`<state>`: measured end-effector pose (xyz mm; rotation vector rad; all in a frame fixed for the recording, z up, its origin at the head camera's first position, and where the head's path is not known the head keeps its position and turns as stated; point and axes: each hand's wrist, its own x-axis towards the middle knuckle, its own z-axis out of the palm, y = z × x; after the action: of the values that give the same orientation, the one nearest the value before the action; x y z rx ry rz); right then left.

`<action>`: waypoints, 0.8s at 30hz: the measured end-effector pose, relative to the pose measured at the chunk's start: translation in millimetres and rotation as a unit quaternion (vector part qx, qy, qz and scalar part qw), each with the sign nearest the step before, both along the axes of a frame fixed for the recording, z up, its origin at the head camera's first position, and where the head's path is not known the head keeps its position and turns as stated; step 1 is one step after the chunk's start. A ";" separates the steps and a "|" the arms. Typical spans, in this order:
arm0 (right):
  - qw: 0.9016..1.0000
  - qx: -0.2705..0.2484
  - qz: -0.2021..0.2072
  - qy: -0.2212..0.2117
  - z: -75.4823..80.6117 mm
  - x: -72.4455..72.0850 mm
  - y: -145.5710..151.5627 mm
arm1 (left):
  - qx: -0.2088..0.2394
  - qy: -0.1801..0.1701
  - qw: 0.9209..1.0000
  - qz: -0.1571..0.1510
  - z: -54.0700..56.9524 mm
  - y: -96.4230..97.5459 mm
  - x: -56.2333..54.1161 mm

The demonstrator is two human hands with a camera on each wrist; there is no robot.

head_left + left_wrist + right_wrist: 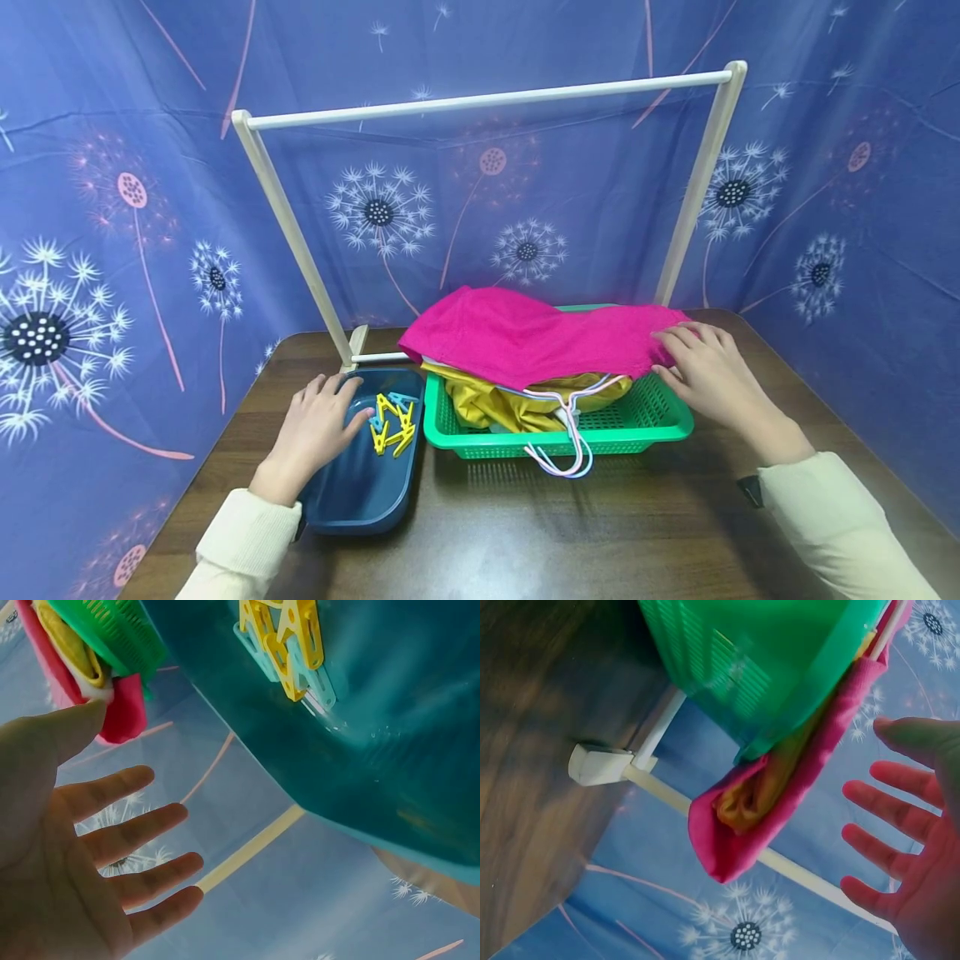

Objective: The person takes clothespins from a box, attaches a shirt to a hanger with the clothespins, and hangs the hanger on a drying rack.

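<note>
My left hand [313, 429] hovers over the left side of a dark blue tray [352, 500], its fingers spread and holding nothing. Yellow and blue clothespins [392, 425] lie inside the tray. My right hand [712, 371], fingers apart, is at the right end of a bright pink cloth [540, 333]; in the right wrist view the palm [937, 855] faces the cloth with nothing in it. The pink cloth lies over a yellow cloth [495, 406] in a green basket [558, 435]. Pastel hangers [576, 442] poke out from under the pink cloth, their hooks hanging over the basket's front rim.
Behind the basket stands a wooden rack with a white top bar [487, 102] and two slanted side posts [701, 183]. A blue curtain [585, 183] with dandelion prints surrounds the brown wooden table [525, 533]. Tray and basket sit side by side.
</note>
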<state>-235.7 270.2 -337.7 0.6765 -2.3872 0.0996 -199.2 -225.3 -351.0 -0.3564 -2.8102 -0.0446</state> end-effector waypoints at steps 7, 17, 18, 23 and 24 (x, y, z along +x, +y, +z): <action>0.999 0.025 0.032 0.033 -5.5 -7.1 -4.5 | -0.020 -0.001 1.000 -0.005 -4.7 1.9 -5.9; 0.998 0.018 0.039 0.040 -14.3 -15.5 -8.7 | -0.052 -0.024 0.998 0.001 -12.1 5.3 -14.3; 0.998 0.018 0.038 0.042 -15.0 -16.1 -8.9 | -0.053 -0.027 0.998 0.002 -12.7 5.8 -15.1; 0.998 0.027 0.029 0.051 -18.9 -19.3 -8.7 | -0.056 -0.035 0.998 0.007 -14.4 7.9 -19.7; 0.998 0.029 0.027 0.051 -19.6 -19.8 -8.8 | -0.057 -0.037 0.998 0.008 -14.8 8.2 -21.0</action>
<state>-255.5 261.5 -357.3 0.7552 -2.2816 0.0178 -220.2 -217.1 -365.8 -0.3646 -2.8961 0.1079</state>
